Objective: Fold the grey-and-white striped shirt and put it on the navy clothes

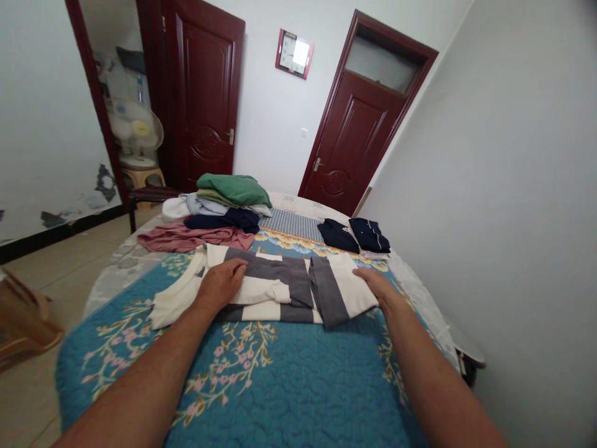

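A grey and cream striped garment [280, 277] lies in a long strip across the teal floral cloth [298, 379]. Its right end is folded back over itself in a flap. My left hand [224, 281] rests on the left part of the garment with the fingers curled together; whether fabric is pinched there is hidden. At the right edge of the folded flap, my right hand [377, 285] grips the cloth, its fingers partly hidden behind the fabric.
Behind the garment on the left is a heap of clothes, with a green one [236, 188] on top and a pink one [196, 238] below. Folded dark clothes [368, 235] lie at the back right. A stool [23, 320] stands at the far left.
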### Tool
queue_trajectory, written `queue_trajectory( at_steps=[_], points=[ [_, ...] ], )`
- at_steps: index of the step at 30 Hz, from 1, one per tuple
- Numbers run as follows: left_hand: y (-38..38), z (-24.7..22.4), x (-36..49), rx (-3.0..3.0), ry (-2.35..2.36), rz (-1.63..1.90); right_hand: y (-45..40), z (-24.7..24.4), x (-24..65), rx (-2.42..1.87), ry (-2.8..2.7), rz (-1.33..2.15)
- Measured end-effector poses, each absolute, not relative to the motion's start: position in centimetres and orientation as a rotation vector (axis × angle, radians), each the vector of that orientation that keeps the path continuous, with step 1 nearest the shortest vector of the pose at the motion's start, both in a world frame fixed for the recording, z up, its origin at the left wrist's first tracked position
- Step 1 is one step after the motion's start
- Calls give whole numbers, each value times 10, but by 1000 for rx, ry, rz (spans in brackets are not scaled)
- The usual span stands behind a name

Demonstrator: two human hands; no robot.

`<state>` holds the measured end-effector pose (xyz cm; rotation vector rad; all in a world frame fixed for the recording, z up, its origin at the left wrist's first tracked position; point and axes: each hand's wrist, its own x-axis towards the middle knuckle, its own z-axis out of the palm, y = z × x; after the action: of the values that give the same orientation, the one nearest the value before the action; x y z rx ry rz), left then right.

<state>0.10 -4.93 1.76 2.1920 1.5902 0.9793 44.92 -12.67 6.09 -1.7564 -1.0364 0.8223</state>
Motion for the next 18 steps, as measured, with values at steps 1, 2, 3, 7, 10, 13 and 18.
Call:
queue_trajectory(
  at_steps=[1,2,3,7,10,13,18],
  points=[
    [-48,19,1,2178,1593,981,-124,69,442,-1753,-1072,797],
    [-47,20,1,2164,1596,978,-122,78,433,-1753,-1103,787],
    [-46,21,1,2146,1599,974,-120,87,422,-1761,-1136,780],
    [-45,24,-1,2081,1608,998,-112,119,367,-1867,-1424,580],
    [-46,23,-1,2064,1587,996,-109,126,316,-2010,-1674,255],
    [-47,22,-1,2073,1567,995,-111,114,263,-2166,-1799,41],
    [-47,20,-2,2061,1562,993,-116,82,202,-2279,-1884,-63]
  ],
)
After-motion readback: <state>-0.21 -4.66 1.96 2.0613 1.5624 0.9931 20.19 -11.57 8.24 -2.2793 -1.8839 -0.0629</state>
